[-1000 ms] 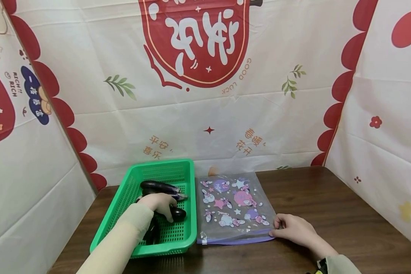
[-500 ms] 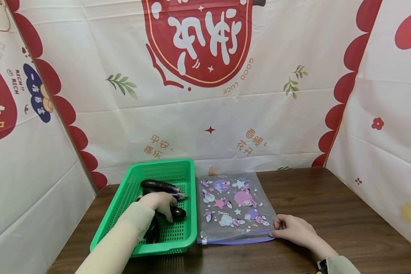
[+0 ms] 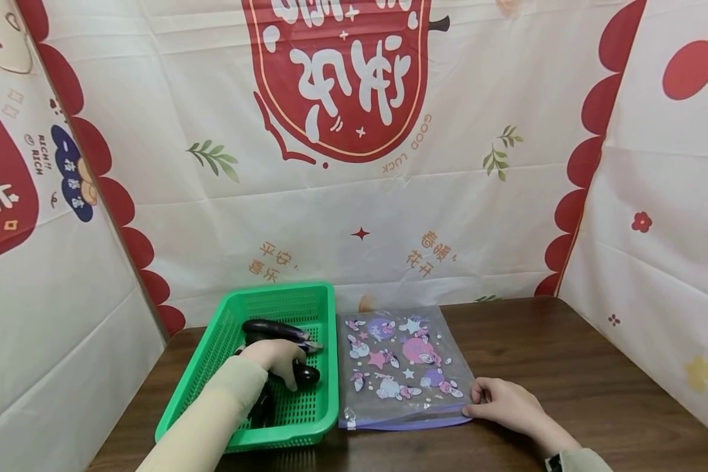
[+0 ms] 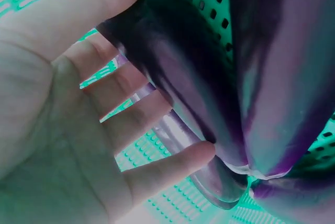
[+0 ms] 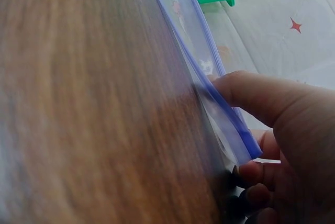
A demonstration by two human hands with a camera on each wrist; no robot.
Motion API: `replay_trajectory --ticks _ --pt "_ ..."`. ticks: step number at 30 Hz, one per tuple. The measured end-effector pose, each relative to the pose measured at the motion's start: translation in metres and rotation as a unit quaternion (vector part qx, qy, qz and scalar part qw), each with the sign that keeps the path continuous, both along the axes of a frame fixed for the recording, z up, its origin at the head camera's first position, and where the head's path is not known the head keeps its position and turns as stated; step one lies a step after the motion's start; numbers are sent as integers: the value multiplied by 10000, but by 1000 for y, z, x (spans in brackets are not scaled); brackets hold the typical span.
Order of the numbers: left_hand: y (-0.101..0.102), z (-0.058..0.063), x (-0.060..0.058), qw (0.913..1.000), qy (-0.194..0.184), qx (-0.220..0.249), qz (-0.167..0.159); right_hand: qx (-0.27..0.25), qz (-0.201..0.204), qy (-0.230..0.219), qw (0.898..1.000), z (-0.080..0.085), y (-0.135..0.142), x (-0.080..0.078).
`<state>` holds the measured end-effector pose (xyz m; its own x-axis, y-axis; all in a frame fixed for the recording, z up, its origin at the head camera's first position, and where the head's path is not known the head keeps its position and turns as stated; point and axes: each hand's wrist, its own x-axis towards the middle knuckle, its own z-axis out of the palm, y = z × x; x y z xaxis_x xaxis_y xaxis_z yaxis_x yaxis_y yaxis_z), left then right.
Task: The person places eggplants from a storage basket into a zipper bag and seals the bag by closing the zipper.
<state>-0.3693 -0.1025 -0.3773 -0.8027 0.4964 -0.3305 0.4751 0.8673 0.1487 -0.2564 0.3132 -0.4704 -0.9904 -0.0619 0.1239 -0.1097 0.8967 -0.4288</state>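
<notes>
A green plastic basket on the left holds several dark purple eggplants. My left hand reaches into it and grips one eggplant; in the left wrist view the thumb lies over it and the fingers pass along its other side. Its rounded end shows past the fingers in the head view. To the right, a clear zip bag printed with cartoon figures and stars lies flat, its purple zip edge towards me. My right hand pinches the bag's near right corner between thumb and fingers; in the right wrist view the purple strip bends there.
Two eggplants lie across the basket behind my left hand, and another lies in front of it. The brown wooden table extends right of the bag. Printed white cloth hangs behind and on both sides.
The head view has tilted up slightly, so everything sits a little lower in the picture. Both hands keep nearly the same places and holds.
</notes>
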Motion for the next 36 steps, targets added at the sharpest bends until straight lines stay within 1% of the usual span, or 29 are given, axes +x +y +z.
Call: replay_trajectory --ticks 2,7,13,19,22,26,30,36 --pt "1 0 0 9999 66 62 -88 22 5 29 10000 -1 0 0" --pt "3 -2 -7 9990 324 166 -272 16 -14 51 10000 0 1 0" --pt "5 1 -9 9982 507 222 -246 3 -42 67 10000 3 2 -3" --pt "8 5 -9 9969 689 155 -343 -21 -72 103 9999 5 2 -3" --pt "10 6 -7 9966 718 162 -365 -35 -85 98 9999 4 2 -2" --pt "11 4 -5 9957 813 146 -416 -62 -109 109 9999 2 2 -1" --pt "12 2 -2 9929 1072 70 -506 -65 -154 149 9997 0 1 0" --pt "9 -3 7 9899 1304 111 -550 -50 -73 184 9998 -6 -1 3"
